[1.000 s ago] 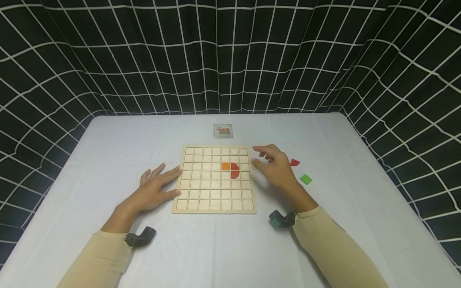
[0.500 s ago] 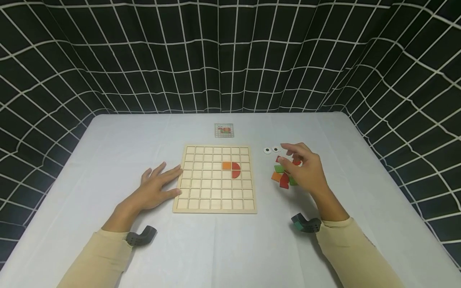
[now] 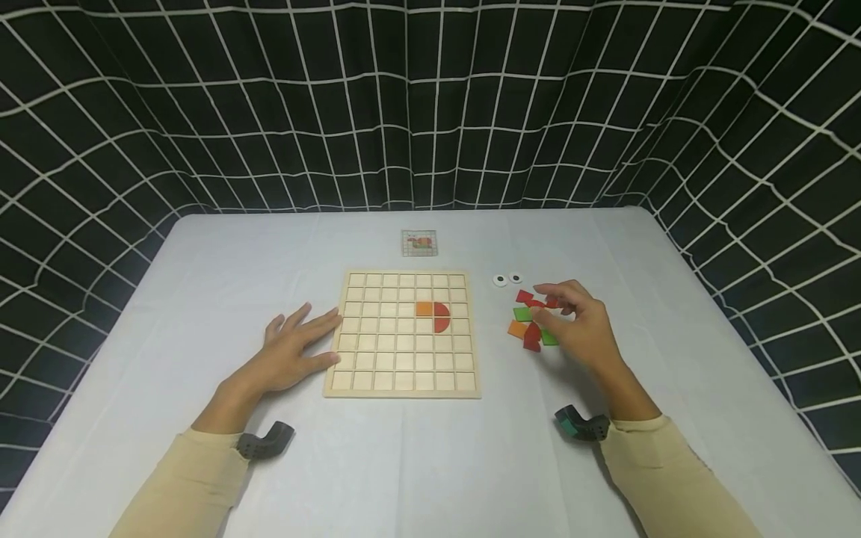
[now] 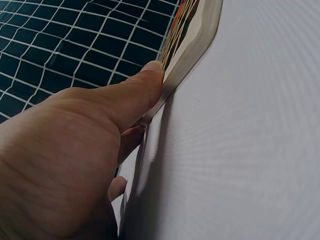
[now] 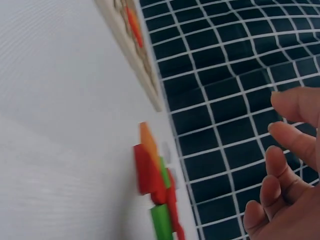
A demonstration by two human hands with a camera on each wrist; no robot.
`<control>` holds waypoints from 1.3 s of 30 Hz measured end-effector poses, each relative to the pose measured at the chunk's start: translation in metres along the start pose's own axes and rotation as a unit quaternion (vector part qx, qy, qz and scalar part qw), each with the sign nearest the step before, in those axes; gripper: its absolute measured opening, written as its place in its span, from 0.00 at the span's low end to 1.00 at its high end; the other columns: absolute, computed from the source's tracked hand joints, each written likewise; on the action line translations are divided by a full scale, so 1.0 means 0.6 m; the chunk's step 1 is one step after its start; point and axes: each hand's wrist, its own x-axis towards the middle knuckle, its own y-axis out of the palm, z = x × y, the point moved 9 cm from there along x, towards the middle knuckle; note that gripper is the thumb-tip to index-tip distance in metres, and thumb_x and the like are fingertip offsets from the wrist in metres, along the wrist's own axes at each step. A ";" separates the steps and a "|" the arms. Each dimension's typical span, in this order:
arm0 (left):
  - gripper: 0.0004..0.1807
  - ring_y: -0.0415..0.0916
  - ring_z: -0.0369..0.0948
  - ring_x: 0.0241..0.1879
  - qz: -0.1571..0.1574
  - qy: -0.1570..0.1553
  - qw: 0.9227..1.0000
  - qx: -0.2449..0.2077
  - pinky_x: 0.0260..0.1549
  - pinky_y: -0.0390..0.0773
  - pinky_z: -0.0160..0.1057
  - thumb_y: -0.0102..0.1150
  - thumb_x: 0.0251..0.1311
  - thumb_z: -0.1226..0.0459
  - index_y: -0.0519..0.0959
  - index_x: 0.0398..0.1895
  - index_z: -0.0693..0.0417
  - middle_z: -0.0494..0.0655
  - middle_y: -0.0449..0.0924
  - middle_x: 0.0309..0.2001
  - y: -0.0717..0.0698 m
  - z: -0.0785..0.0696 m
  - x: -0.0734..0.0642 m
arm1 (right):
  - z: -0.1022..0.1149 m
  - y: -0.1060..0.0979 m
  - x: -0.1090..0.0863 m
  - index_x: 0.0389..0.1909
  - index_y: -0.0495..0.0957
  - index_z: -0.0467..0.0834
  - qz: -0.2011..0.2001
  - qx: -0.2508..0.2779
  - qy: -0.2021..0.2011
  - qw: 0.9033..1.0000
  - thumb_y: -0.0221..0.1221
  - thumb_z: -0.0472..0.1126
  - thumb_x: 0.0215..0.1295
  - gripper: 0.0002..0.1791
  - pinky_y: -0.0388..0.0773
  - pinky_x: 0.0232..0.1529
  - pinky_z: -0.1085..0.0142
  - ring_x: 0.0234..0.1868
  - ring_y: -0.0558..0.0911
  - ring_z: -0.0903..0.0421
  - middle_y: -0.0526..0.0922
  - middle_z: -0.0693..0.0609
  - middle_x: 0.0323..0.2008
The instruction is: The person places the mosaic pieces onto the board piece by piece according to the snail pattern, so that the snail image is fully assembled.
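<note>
A wooden grid board (image 3: 383,360) lies in the middle of the table in the head view. Set in its cells are an orange square tile (image 3: 424,308) and two red quarter-round tiles (image 3: 441,324) that together form a half circle. My left hand (image 3: 289,357) rests at the board's left edge, fingers spread, the thumb touching the rim in the left wrist view. To the right of the board is a loose pile with red tiles (image 3: 532,335), green tiles (image 3: 522,314) and an orange tile (image 3: 517,329). Above the pile hovers my right hand (image 3: 584,326), thumb and fingers apart, holding nothing.
Two white eye discs (image 3: 500,280) with black centres lie just behind the pile. A small picture card (image 3: 420,243) with a coloured figure on a grid sits beyond the board. A black curtain (image 3: 430,112) with white grid lines surrounds the white table (image 3: 336,478).
My right hand has moved right from the board's right side to the tile pile, then slightly farther right and lower, uncovering the pile and eye discs. My left hand stays put.
</note>
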 end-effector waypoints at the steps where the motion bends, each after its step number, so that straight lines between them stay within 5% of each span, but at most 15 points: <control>1: 0.38 0.35 0.56 0.73 0.000 0.001 1.000 -0.001 0.63 0.25 0.63 0.59 0.62 0.46 0.63 0.72 0.51 0.46 0.56 0.73 0.000 0.000 0.000 | -0.002 0.002 -0.001 0.49 0.82 0.39 0.003 0.002 -0.008 1.000 0.65 0.35 0.60 0.15 0.66 0.41 0.61 0.41 0.71 0.46 0.78 0.41 0.38; 7: 0.38 0.35 0.56 0.73 0.004 0.000 1.000 0.003 0.63 0.25 0.63 0.59 0.62 0.45 0.63 0.72 0.50 0.46 0.55 0.73 0.001 0.001 0.000 | -0.022 0.019 -0.010 0.46 0.82 0.35 0.025 -0.007 -0.039 0.999 0.67 0.29 0.54 0.16 0.71 0.41 0.59 0.42 0.74 0.46 0.79 0.42 0.39; 16: 0.39 0.34 0.55 0.73 0.005 -0.011 1.000 0.005 0.63 0.23 0.62 0.58 0.62 0.44 0.62 0.73 0.49 0.46 0.54 0.73 -0.005 0.008 -0.005 | -0.037 0.044 -0.011 0.42 0.83 0.36 0.057 -0.069 -0.062 0.994 0.71 0.33 0.49 0.17 0.70 0.43 0.55 0.45 0.70 0.52 0.77 0.48 0.38; 22: 0.39 0.34 0.55 0.73 0.010 -0.002 1.000 0.001 0.64 0.25 0.61 0.58 0.62 0.44 0.62 0.73 0.49 0.45 0.55 0.73 0.004 0.005 -0.001 | -0.055 0.049 -0.019 0.42 0.84 0.40 0.077 -0.127 -0.021 0.989 0.72 0.38 0.50 0.17 0.69 0.41 0.55 0.44 0.69 0.52 0.75 0.50 0.36; 39: 0.39 0.34 0.55 0.73 0.011 -0.003 1.000 0.005 0.63 0.25 0.62 0.58 0.62 0.44 0.62 0.73 0.49 0.45 0.55 0.73 0.006 0.002 0.000 | -0.069 0.064 -0.021 0.42 0.83 0.42 0.115 -0.186 0.046 0.975 0.70 0.47 0.52 0.18 0.69 0.47 0.44 0.52 0.66 0.42 0.73 0.42 0.47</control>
